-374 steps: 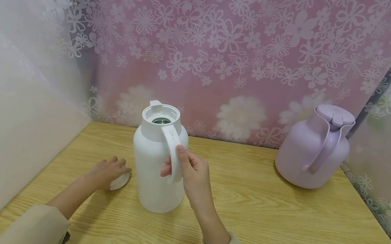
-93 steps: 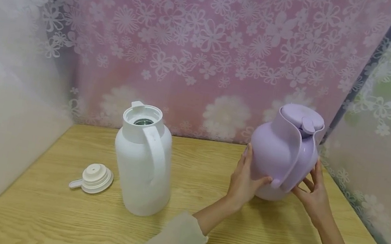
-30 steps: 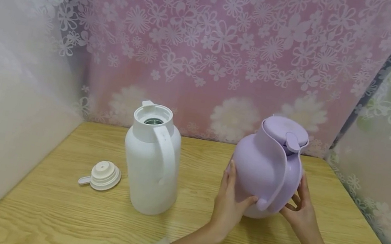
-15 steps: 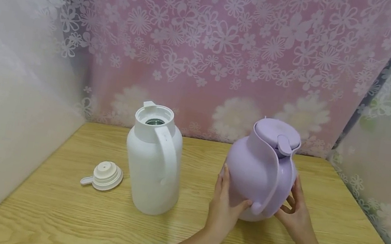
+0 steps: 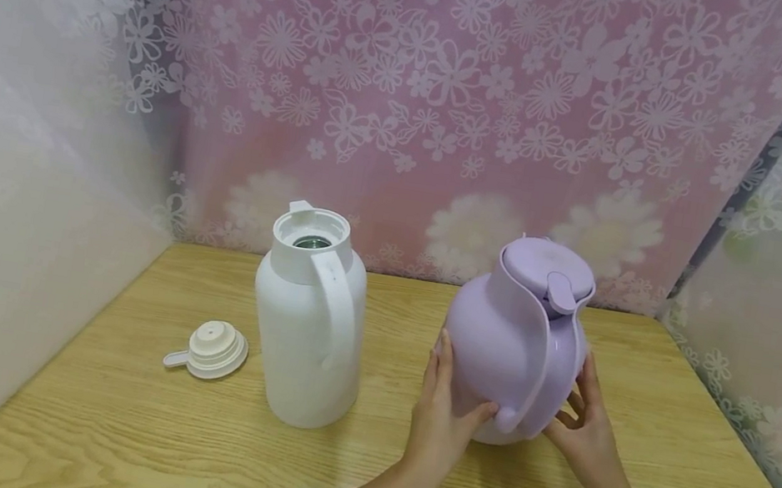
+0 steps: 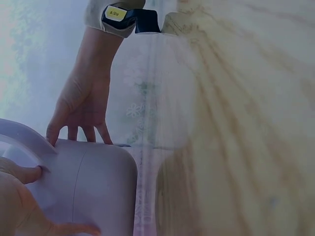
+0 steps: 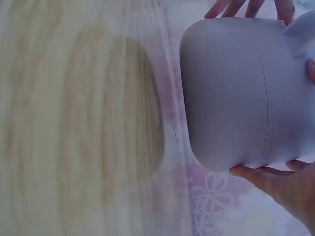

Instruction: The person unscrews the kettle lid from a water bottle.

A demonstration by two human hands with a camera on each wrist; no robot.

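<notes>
Both hands hold a purple thermos jug (image 5: pixel 497 344) between them, lid on and handle turned toward me. My left hand (image 5: pixel 435 436) grips its left side, with the thumb near the foot of the handle. On the opposite side, my right hand (image 5: pixel 588 446) holds the lower body, its fingertips partly hidden behind it. In the right wrist view a narrow gap shows between the jug's base (image 7: pixel 197 98) and its reflection on the tabletop. To the left stands a white thermos jug (image 5: pixel 304 341), its mouth uncovered. Beside that lies its off-white stopper lid (image 5: pixel 214 351), plug side up.
The wood-grain table (image 5: pixel 126 441) carries both jugs. A pink flowered curtain (image 5: pixel 398 194) closes the back. A pale sheet (image 5: pixel 22 223) hangs at the left, and a flowered sheet (image 5: pixel 777 403) at the right.
Earlier my right hand held the white jug's handle while my left set down the lid. Both hands then took the purple jug from the back right and moved it left and nearer.
</notes>
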